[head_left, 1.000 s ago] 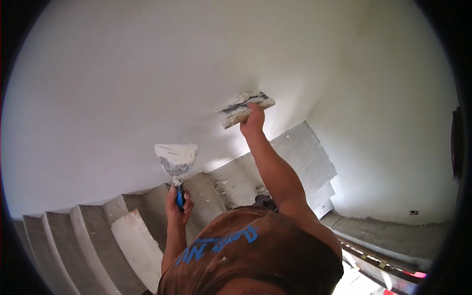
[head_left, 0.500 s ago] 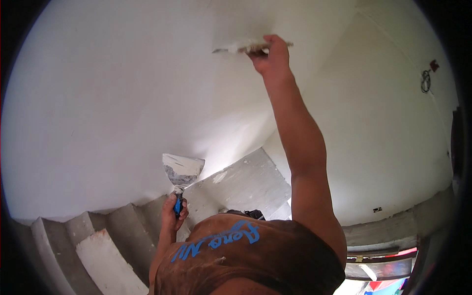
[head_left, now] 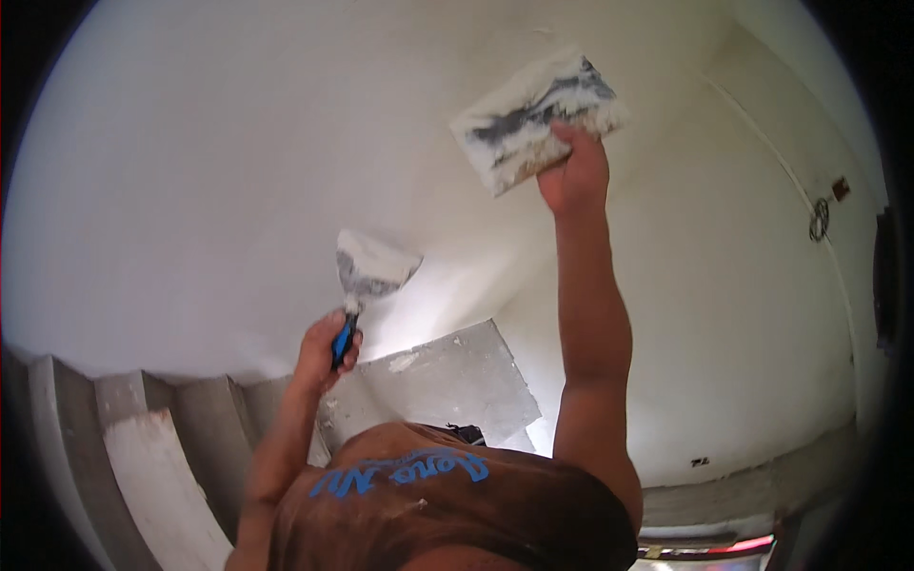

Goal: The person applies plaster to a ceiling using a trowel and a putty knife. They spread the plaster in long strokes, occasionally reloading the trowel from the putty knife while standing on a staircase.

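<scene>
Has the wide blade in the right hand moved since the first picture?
Yes, up and rightward in view: the wide blade was left of the top corner of the grey landing; now it is well above, mostly right.

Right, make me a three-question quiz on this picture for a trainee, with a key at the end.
1. True or false: the left hand holds the scraper and the right hand holds the trowel.
2. Multiple choice: where in the picture do the steps show?
A) upper right
B) top middle
C) lower left
3. Fill in: the scraper's handle is black and ____.

Key:
1. True
2. C
3. blue
</scene>
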`<state>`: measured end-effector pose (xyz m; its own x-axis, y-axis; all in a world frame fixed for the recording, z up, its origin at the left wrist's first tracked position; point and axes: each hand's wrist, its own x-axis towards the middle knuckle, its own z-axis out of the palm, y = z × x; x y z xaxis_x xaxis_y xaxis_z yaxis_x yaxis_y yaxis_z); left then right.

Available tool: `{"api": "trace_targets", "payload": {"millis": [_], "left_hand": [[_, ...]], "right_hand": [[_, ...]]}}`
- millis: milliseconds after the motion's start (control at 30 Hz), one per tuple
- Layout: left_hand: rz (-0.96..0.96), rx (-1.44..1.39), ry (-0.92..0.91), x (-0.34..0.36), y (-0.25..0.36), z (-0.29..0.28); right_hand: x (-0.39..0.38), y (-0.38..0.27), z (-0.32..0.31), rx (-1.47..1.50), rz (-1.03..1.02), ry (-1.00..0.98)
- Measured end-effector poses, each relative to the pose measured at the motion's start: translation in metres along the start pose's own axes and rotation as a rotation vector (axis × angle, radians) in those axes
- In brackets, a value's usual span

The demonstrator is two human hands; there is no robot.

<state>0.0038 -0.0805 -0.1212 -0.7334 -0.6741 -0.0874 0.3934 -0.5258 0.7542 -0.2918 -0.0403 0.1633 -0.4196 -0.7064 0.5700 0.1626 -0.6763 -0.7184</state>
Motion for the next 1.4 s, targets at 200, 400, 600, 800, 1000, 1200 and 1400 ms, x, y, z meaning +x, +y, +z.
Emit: {"api": "trace_targets", "payload": {"millis": [200, 400, 600, 800, 1000, 1200, 1400], "left_hand": [[-0.019, -0.024, -0.041, 0.019, 0.06, 0.041], [-0.14, -0.042, -0.121, 0.023, 0.058, 0.059], [-0.131, -0.081, -0.097, 0.019, 0.048, 0.073], [-0.049, -0.142, -0.059, 0.011, 0.044, 0.082], [0.156, -0.353, -0.123, 0.002, 0.051, 0.098], [0.206, -0.268, -0.029, -0.014, 0.046, 0.088], [0.232, -0.27, 0.142, -0.04, 0.034, 0.051]], "right_hand": [[-0.078, 0.045, -0.026, -0.815, -0.012, -0.261], [-0.092, 0.063, -0.048, -0.882, -0.19, -0.823], [-0.086, 0.067, -0.085, -1.105, -0.189, -0.871], [-0.067, 0.059, -0.112, -1.234, 0.075, -0.654], [0.053, -0.005, -0.105, -1.58, -0.705, -0.388], [0.165, -0.028, -0.069, -1.904, -0.873, -0.184], [0.094, 0.086, -0.131, -1.785, -0.756, -0.099]]}}
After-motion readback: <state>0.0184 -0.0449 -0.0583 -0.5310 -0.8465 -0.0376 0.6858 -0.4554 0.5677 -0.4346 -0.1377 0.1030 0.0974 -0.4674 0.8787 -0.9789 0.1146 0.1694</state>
